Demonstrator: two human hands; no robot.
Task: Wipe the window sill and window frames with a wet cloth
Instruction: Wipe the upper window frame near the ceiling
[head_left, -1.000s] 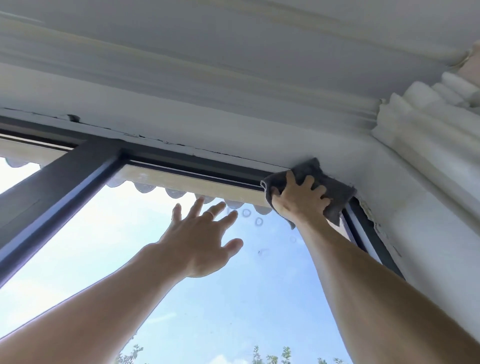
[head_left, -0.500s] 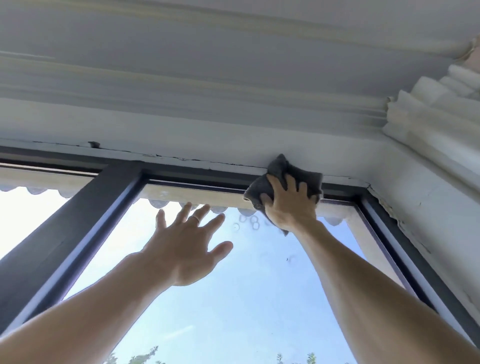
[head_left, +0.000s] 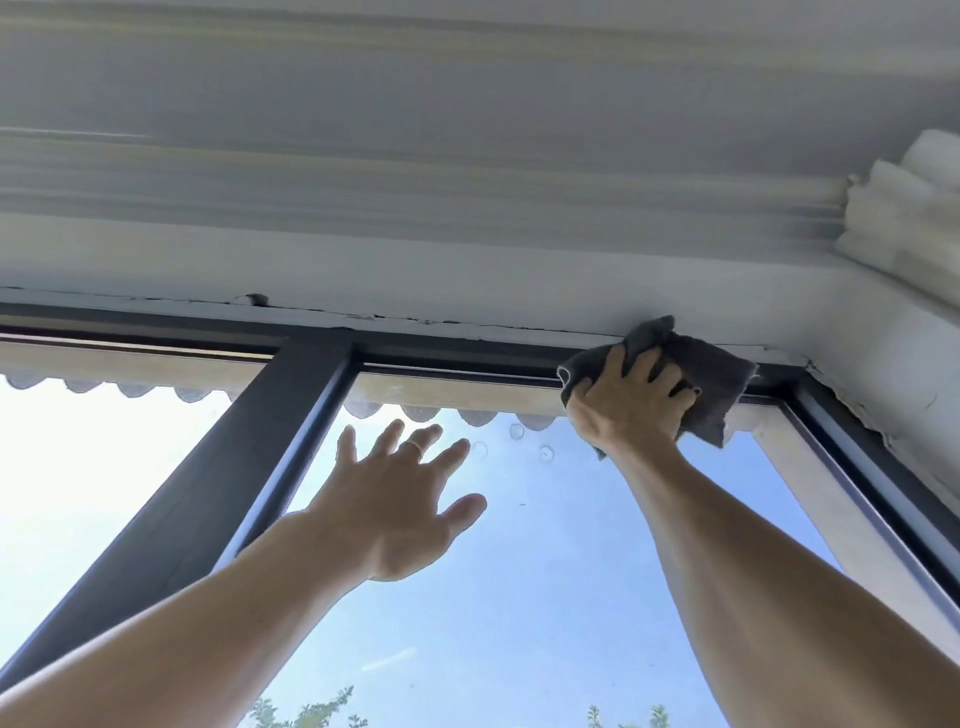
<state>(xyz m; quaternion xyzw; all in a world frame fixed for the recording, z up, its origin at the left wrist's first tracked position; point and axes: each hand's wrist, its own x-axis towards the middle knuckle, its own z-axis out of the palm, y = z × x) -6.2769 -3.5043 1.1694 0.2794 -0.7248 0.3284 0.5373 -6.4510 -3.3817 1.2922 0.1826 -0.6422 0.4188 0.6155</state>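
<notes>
Blue sky fills the glass pane beyond both hands. My right hand presses a crumpled dark grey cloth against the dark metal window frame overhead, fingers curled into it; my left hand, beside it, spreads open, holding nothing.

text: none readable
labels/brands: none readable
numbers/signs: none readable
glass: only small ring-shaped marks, not letters

Crumpled grey cloth against dark frame
</notes>
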